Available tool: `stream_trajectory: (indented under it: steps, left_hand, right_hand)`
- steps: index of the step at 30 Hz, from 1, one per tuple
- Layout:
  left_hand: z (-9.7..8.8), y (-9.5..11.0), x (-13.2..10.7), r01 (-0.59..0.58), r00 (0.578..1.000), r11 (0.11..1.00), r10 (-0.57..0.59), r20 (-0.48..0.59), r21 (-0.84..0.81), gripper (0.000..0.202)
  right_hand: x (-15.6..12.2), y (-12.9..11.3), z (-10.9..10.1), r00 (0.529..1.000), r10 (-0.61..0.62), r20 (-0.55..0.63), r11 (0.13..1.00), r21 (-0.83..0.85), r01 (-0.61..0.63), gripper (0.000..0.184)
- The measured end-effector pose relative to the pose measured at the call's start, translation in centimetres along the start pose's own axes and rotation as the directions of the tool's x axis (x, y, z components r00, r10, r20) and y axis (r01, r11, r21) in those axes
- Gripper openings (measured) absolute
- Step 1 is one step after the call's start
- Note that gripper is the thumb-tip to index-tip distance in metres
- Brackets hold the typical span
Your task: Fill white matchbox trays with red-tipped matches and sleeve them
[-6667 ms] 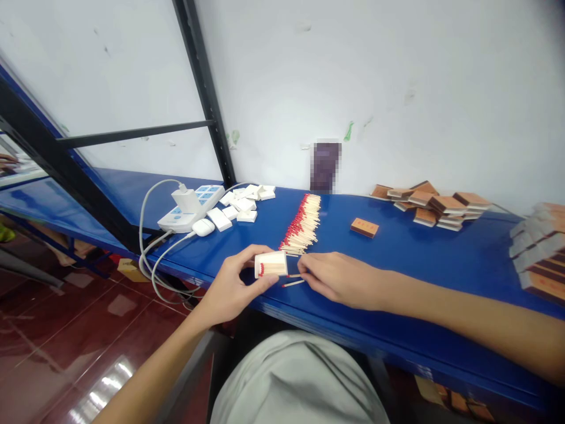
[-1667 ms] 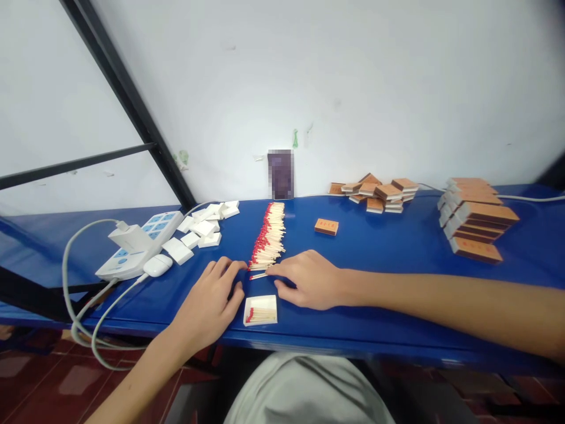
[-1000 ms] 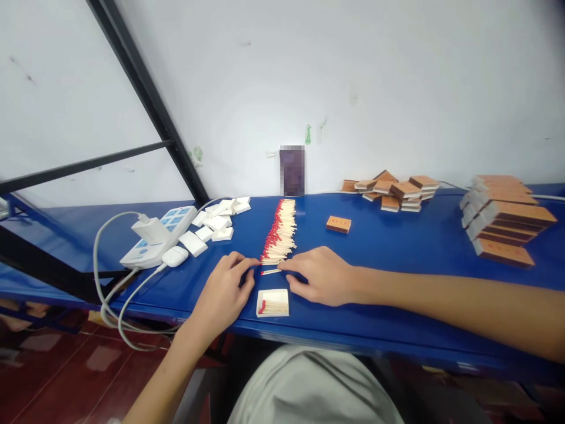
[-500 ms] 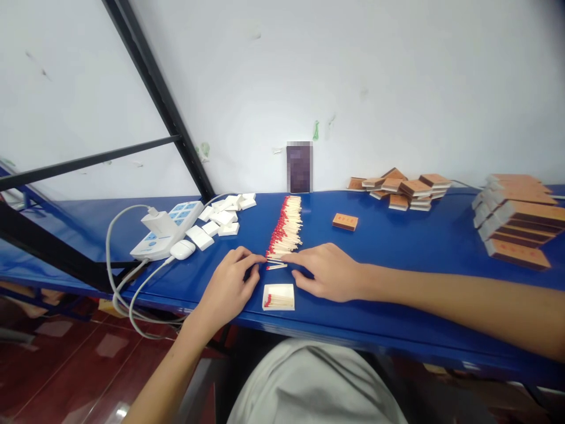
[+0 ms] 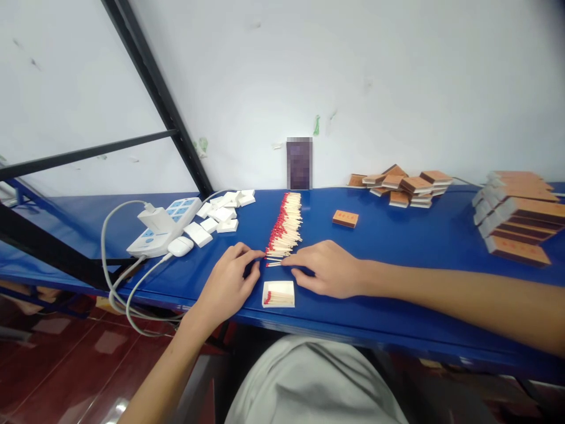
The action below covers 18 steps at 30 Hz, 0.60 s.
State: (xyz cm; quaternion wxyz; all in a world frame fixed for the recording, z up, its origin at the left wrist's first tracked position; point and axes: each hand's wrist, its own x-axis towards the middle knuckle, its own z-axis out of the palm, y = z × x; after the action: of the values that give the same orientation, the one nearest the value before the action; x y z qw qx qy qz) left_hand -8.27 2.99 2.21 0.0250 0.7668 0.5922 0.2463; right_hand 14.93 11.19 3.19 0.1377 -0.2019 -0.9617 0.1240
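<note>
Across blue tabletop point(image 5: 388, 241): white rectangular tray point(image 5: 282, 287) part-filled; red-tipped wooden matches point(image 5: 289, 224) unboxed mid-frame; left hand point(image 5: 228, 282), right hand point(image 5: 332, 268) touching them, unclenched.

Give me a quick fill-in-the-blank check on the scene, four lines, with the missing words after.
1. The left hand is by the pile of matches, on the side of their ____ heads.
2. The lone matchbox lies to the ____ of that pile.
3. In the white tray, the match heads lie toward the ____ side.
4. The table is coloured ____.

Missing words: red; right; left; blue.
</note>
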Motion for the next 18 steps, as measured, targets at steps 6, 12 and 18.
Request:
stream_trajectory:
  steps: [6, 12, 18]
  left_hand:
    - [0.07, -0.12, 0.06, 0.007, 1.000, 1.000, -0.007, 0.006, -0.006, 0.031]
    - [0.03, -0.18, -0.02, 0.003, 1.000, 1.000, -0.003, 0.002, -0.014, 0.029]
    - [-0.06, -0.10, 0.01, -0.006, 1.000, 1.000, 0.006, 0.008, -0.019, 0.028]
  right_hand:
    - [-0.06, -0.08, -0.02, 1.000, -0.004, -0.003, 1.000, 0.007, 0.004, 0.036]
    - [-0.02, -0.10, 0.10, 1.000, 0.005, -0.010, 1.000, -0.011, -0.006, 0.036]
    - [0.05, 0.12, 0.14, 1.000, -0.025, -0.011, 1.000, 0.004, 0.026, 0.036]
